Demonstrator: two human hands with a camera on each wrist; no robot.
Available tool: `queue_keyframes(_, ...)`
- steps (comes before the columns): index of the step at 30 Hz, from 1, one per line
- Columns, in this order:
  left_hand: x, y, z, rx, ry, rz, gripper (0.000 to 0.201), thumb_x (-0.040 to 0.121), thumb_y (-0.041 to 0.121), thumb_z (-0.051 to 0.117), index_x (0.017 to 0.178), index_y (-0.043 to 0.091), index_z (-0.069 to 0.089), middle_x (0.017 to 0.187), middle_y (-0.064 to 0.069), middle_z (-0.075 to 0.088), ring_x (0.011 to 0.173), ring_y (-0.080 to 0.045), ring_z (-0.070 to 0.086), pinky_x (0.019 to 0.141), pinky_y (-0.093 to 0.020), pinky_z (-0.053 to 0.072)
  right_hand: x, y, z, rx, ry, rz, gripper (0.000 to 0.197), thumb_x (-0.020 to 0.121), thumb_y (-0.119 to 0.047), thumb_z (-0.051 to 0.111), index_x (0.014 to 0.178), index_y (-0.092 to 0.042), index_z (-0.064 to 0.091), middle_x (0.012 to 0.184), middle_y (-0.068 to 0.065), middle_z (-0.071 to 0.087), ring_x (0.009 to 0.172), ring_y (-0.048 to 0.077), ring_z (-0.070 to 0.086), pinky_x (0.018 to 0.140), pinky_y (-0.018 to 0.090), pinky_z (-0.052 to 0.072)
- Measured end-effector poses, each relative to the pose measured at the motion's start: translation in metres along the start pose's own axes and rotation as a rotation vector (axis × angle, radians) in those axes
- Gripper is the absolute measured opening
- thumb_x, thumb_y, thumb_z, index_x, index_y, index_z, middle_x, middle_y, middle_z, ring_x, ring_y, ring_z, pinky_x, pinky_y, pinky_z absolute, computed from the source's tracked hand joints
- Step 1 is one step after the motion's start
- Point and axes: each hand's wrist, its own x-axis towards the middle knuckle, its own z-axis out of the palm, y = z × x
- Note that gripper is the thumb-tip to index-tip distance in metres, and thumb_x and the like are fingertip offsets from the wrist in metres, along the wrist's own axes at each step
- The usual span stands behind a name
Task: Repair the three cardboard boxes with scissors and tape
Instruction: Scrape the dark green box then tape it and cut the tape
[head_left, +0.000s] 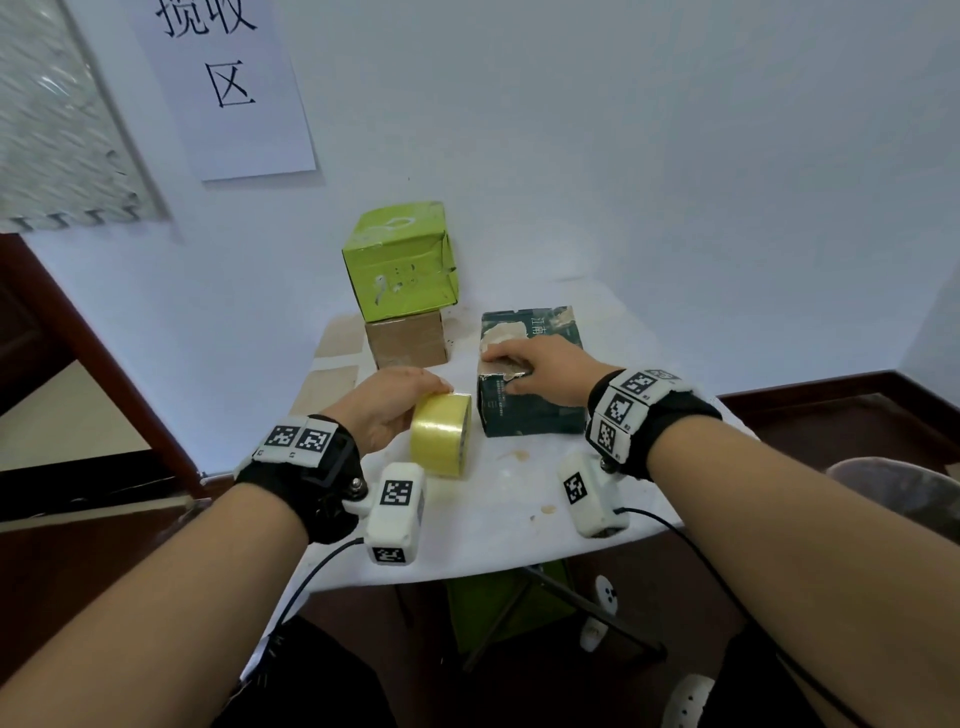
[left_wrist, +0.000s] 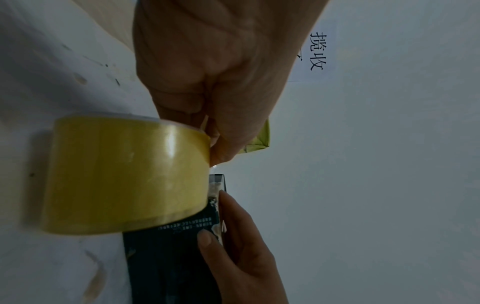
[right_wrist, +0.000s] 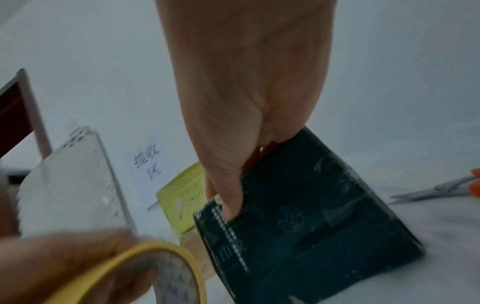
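Parcel collection point: wall sign (head_left: 228, 88) reading 揽收区, stacked cartons (head_left: 400, 265) and packing-tape roll (head_left: 440, 441) on a table (head_left: 519, 504).

Both hands (head_left: 387, 402) (head_left: 540, 371) outstretched, side by side

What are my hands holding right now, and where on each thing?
Left hand grips the yellow tape roll by its upper rim. Right hand clasps the dark box at its top near edge, fingers on top, thumb on the side.

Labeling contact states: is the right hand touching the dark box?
Touching. Head view shows the right hand gripping the dark box at its top front edge, thumb on the front face.
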Motion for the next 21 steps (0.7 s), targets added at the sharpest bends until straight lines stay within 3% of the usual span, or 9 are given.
queue_keyframes(5, -0.007, 0.01, -0.004, 0.011, 0.003, 0.08, 0.004, 0.09, 0.008, 0.062, 0.091, 0.007, 0.065, 0.086, -0.005, 0.065, 0.071, -0.013, 0.059, 0.06, -0.019, 0.052, -0.002, -0.001, 0.001, -0.054, -0.03, 0.009, 0.067, 0.08, 0.008, 0.057, 0.139, -0.022, 0.044, 0.142, 0.0, 0.048, 0.126, 0.021, 0.046, 0.095, 0.02, 0.033)
queue_keyframes(9, -0.017, 0.033, -0.014, -0.027, 0.025, 0.22, 0.006, 0.09, 0.009, 0.063, 0.085, 0.01, 0.066, 0.093, -0.004, 0.069, 0.078, -0.014, 0.062, 0.068, -0.022, 0.053, -0.002, -0.005, -0.009, 0.063, -0.012, 0.025, 0.051, 0.091, -0.013, 0.06, 0.139, -0.021, 0.046, 0.139, 0.002, 0.051, 0.125, 0.017, 0.047, 0.091, 0.014, 0.031)
queue_keyframes(12, -0.026, 0.054, -0.017, -0.039, 0.049, 0.312, 0.002, 0.09, 0.012, 0.065, 0.088, 0.012, 0.067, 0.09, -0.001, 0.069, 0.072, -0.011, 0.063, 0.064, -0.02, 0.052, 0.0, -0.017, -0.022, 0.43, 0.219, 0.084, 0.034, 0.096, -0.027, 0.055, 0.128, -0.019, 0.057, 0.12, 0.006, 0.064, 0.105, 0.014, 0.061, 0.086, 0.019, 0.043)
queue_keyframes(15, -0.031, 0.074, -0.01, -0.057, 0.047, 0.412, 0.013, 0.09, 0.011, 0.065, 0.098, 0.002, 0.067, 0.086, -0.003, 0.066, 0.069, -0.011, 0.063, 0.061, -0.022, 0.053, 0.002, -0.037, -0.037, 0.89, 0.178, 0.072, 0.028, 0.096, -0.031, 0.055, 0.119, -0.017, 0.06, 0.095, 0.006, 0.069, 0.081, 0.015, 0.067, 0.074, 0.024, 0.054)
queue_keyframes(18, -0.03, 0.091, 0.011, -0.097, 0.04, 0.492, 0.022, 0.091, 0.01, 0.063, 0.107, -0.005, 0.065, 0.094, -0.007, 0.068, 0.076, -0.014, 0.065, 0.066, -0.026, 0.057, 0.001, -0.045, -0.047, 1.043, 0.211, 0.037, 0.023, 0.093, -0.016, 0.06, 0.116, -0.017, 0.06, 0.093, 0.006, 0.067, 0.081, 0.016, 0.066, 0.077, 0.026, 0.056)
queue_keyframes(21, -0.027, 0.102, 0.034, -0.111, -0.003, 0.529, 0.022, 0.092, 0.011, 0.062, 0.11, -0.001, 0.066, 0.097, -0.004, 0.068, 0.079, -0.012, 0.065, 0.066, -0.023, 0.055, -0.006, -0.041, -0.056, 1.213, 0.375, 0.097, 0.016, 0.093, -0.007, 0.059, 0.108, -0.01, 0.061, 0.091, 0.009, 0.065, 0.076, 0.017, 0.064, 0.061, 0.024, 0.057)
